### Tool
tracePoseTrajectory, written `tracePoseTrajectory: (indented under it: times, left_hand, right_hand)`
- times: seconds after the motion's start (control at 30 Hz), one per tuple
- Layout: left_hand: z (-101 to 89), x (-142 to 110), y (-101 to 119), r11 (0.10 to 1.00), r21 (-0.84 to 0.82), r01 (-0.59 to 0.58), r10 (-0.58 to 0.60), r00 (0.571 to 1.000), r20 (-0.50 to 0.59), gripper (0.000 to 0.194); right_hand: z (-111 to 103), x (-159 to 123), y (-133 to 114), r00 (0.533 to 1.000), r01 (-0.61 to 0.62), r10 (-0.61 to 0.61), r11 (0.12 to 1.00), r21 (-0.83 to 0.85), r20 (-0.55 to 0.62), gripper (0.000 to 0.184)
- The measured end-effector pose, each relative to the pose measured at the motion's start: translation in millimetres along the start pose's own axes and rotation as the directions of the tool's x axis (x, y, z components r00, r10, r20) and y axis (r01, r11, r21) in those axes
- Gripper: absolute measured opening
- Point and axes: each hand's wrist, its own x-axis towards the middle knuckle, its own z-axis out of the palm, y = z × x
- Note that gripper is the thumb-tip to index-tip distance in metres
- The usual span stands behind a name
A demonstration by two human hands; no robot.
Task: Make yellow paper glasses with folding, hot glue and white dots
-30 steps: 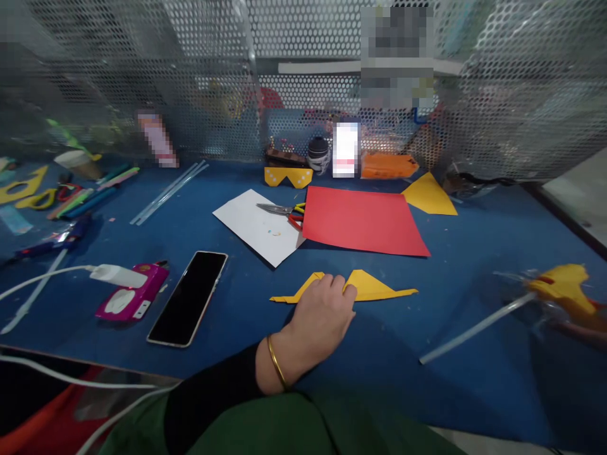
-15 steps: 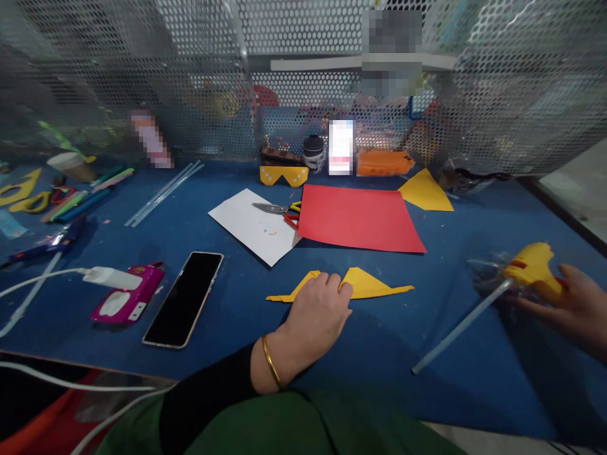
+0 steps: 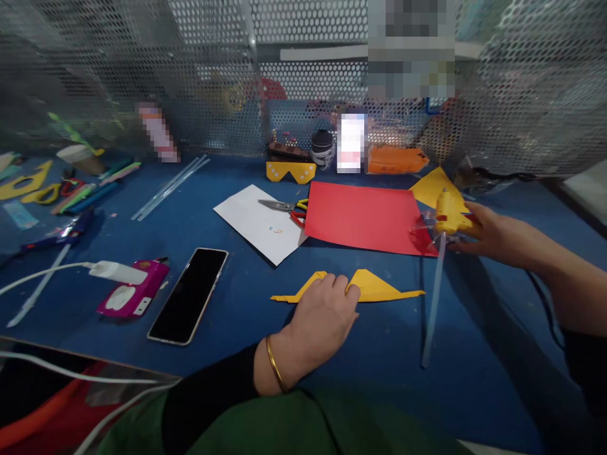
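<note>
My left hand (image 3: 325, 322) is closed over the middle of a folded yellow paper piece (image 3: 374, 288), pressing it to the blue table. Both pointed ends of the paper stick out on either side of the fingers. On the right, my right hand (image 3: 496, 237) grips a yellow glue gun (image 3: 448, 215) by its handle, above the right end of a red sheet (image 3: 363, 218). A long clear glue stick (image 3: 434, 303) juts from the gun's back toward me. Clear plastic clings around the gun.
Scissors (image 3: 282, 205) lie on a white sheet (image 3: 258, 224), handles partly under the red sheet. A black-screened phone (image 3: 190, 297) and a magenta power socket (image 3: 123, 297) are at left. Behind stand yellow paper glasses (image 3: 291, 172) and a perforated metal screen (image 3: 308, 31).
My right hand has come in from the right edge, taken hold of the glue gun, lifted it and carried it left, over the red sheet's right end. My left hand stays on the paper.
</note>
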Motion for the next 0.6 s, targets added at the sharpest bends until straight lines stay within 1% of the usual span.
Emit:
tracePoseTrajectory:
  times: [0.1, 0.23, 0.37, 0.47, 0.53, 0.6]
  left_hand:
    - [1.0, 0.2, -0.7, 1.000, -0.012, -0.002, 0.001, 1.000, -0.004, 0.018]
    - [0.4, 0.4, -0.5, 1.000, -0.008, -0.007, 0.007, 1.000, -0.006, 0.020]
    - [0.3, 0.6, -0.8, 1.000, 0.006, -0.004, 0.004, 1.000, -0.002, 0.019]
    - [1.3, 0.6, -0.9, 1.000, 0.010, -0.009, 0.009, 1.000, -0.015, 0.019]
    - [1.7, 0.6, -0.4, 1.000, 0.016, -0.011, 0.012, 1.000, -0.020, 0.018]
    - [1.2, 0.7, 0.5, 1.000, 0.018, -0.009, 0.009, 1.000, -0.011, 0.019]
  right_hand:
    - [2.5, 3.4, 0.7, 1.000, 0.000, -0.001, 0.999, 0.036, 0.007, 0.081]
    - [9.5, 5.3, 16.3, 1.000, -0.005, 0.004, 0.999, 0.047, 0.022, 0.081]
    - [15.4, 8.3, 30.2, 0.998, 0.055, -0.056, 0.997, 0.057, 0.015, 0.081]
    - [15.8, 8.0, 31.3, 0.998, 0.066, -0.066, 0.998, 0.007, -0.008, 0.082]
    - [14.8, 6.9, 28.5, 0.996, 0.081, -0.082, 0.995, -0.055, -0.032, 0.083]
    - [13.8, 6.5, 23.6, 0.992, 0.098, -0.108, 0.986, -0.136, -0.069, 0.079]
